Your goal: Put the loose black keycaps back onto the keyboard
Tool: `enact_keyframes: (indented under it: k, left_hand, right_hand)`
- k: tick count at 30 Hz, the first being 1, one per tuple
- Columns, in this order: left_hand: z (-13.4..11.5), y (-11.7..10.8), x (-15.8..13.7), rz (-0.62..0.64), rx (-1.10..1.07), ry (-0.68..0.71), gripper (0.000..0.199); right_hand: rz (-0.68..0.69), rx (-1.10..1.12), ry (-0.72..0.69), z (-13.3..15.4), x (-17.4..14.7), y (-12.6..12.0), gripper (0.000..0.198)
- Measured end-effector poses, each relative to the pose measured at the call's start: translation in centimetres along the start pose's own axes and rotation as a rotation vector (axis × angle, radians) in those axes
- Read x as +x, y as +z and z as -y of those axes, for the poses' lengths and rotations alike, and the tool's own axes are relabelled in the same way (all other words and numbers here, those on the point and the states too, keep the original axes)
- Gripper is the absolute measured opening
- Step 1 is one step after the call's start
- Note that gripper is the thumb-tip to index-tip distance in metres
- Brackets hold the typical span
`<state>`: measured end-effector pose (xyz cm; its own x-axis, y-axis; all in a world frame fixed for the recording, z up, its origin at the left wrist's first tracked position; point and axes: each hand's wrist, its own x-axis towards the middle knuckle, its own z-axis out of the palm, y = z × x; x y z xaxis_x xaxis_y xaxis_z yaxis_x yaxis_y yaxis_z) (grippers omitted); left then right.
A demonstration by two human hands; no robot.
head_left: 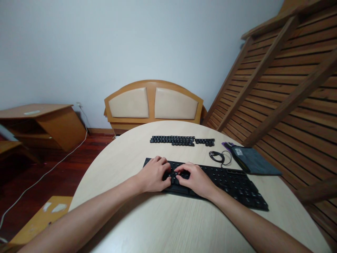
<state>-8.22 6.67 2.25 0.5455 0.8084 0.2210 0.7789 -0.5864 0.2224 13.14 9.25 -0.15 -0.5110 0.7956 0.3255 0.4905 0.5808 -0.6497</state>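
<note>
A black keyboard [223,184] lies at a slant on the round table, some of its keycaps off and small round key posts showing. My left hand [155,174] rests over its left part, fingers curled and thumb bent in toward the keys; what lies between them is hidden. Close beside it, my right hand [196,179] curls over the middle, thumb and index finger around a small black keycap [176,174]. The fingertips of both hands nearly meet. Loose black keycaps [172,140] stand in rows farther back on the table, with a smaller group [205,141] to their right.
A coiled black cable [217,156] lies behind the keyboard. To its right is a dark grey pouch [258,163] with something purple [228,144] by it. Beyond the round table [118,151] stand a padded headboard [129,103] and leaning wooden slats [276,80].
</note>
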Motion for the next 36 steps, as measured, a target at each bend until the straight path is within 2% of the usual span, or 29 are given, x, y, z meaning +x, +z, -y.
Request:
enact_keyframes:
  k: [5,9,21,31,36]
  left_hand:
    - [-0.1,0.9,-1.3,-0.103,-0.07,-0.021,0.012]
    - [0.1,1.0,-2.1,-0.122,-0.157,0.002,0.017]
    - [-0.3,0.9,-2.1,-0.091,-0.17,0.007,0.017]
    - [-0.4,0.8,-2.2,-0.06,-0.163,0.056,0.021]
    - [-0.7,0.6,-2.2,-0.042,-0.157,0.033,0.021]
  right_hand:
    - [0.019,-0.002,0.014,0.2,-0.3,0.0,0.017]
    - [0.02,-0.003,0.037,0.4,-0.5,0.1,0.016]
    - [0.01,-0.073,-0.028,0.7,-1.1,0.4,0.016]
    - [0.003,-0.101,-0.009,0.6,-1.2,0.7,0.013]
    - [0.014,-0.104,-0.02,0.8,-1.2,0.7,0.012]
